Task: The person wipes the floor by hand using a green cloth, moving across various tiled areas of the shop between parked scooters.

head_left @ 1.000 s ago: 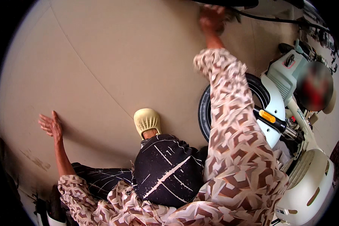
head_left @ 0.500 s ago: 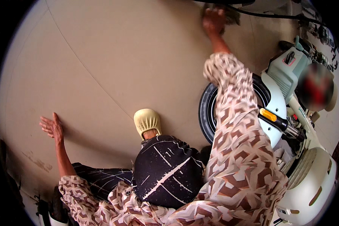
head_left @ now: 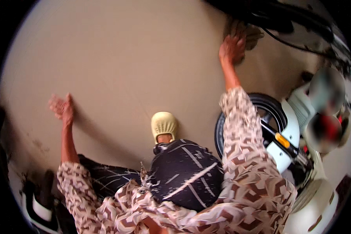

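My left hand is open over the smooth beige floor at the left, fingers apart and nothing in it. A long shadow runs from it toward my leg. At the far right my right arm reaches out past a scooter wheel. My right hand is pressed down on a crumpled dark greenish-brown cloth against the floor. Its fingers lie over the cloth and are partly blurred, in the shade of a dark object above.
A pale blue-green scooter with an orange reflector stands at my right, close to my arm. A dark vehicle part with a hanging cable overhangs the far right. Another dark and white vehicle part is at the lower left. My foot wears a yellow clog.
My view has shifted, and the scooter sits lower in it. My right hand and the cloth appear nearer and farther right. My left hand appears farther forward, still open.
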`<state>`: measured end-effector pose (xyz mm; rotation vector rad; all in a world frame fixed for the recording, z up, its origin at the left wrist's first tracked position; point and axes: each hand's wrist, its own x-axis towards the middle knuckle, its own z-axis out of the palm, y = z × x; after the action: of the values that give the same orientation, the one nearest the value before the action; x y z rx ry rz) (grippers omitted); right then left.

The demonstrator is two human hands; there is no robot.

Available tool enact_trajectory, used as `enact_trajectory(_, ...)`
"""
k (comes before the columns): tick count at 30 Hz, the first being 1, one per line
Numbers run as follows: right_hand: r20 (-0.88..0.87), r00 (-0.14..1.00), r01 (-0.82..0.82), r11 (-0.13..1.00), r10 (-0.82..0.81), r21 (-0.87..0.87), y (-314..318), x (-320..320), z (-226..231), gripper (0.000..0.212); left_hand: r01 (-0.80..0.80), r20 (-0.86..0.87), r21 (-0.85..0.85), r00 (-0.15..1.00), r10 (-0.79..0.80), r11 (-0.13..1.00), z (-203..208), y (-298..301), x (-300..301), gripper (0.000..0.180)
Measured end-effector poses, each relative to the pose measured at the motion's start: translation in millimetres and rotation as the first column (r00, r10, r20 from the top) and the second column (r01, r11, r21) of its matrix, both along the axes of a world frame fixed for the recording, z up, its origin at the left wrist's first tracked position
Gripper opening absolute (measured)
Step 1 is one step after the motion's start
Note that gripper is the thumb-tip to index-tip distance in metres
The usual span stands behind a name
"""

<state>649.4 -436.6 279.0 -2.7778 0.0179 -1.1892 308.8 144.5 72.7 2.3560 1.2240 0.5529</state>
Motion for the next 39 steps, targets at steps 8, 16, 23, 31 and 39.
enact_trajectory(8, -0.486, 0.437, -0.893, 0.303, 0.757, -0.332, 181.2, -243.7, -83.1, 0.052, 0.041, -0.115, -0.188, 0.991, -0.063, 0.981, 51.6, -42.6, -13.9, 0.098)
enact_trajectory(16, -0.37, 0.401, -0.764, 0.084, 0.838, -0.639, 306.5, -80.1, 32.7, 0.042, 0.074, -0.036, -0.198, 0.996, -0.083, 0.977, 78.2, -57.4, -37.6, 0.096)
enact_trajectory(23, -0.064, 0.712, -0.699, 0.698, 0.699, -0.152, 346.1, 74.1, 78.8, 0.059, 0.146, -0.027, -0.137, 0.988, -0.151, 0.98, 85.6, -76.1, 6.0, 0.095)
enact_trajectory(31, -0.569, 0.078, -0.987, -0.018, 0.818, -0.161, 216.0, -240.9, -60.0, 0.041, 0.094, -0.073, -0.094, 0.992, -0.101, 0.991, 74.1, -61.2, -17.6, 0.093)
enact_trajectory(39, -0.445, 0.209, -0.909, 0.006, 0.871, -0.416, 270.9, -83.8, 26.1, 0.036, 0.067, -0.071, -0.123, 0.995, -0.077, 0.99, 70.9, -67.6, -11.9, 0.094)
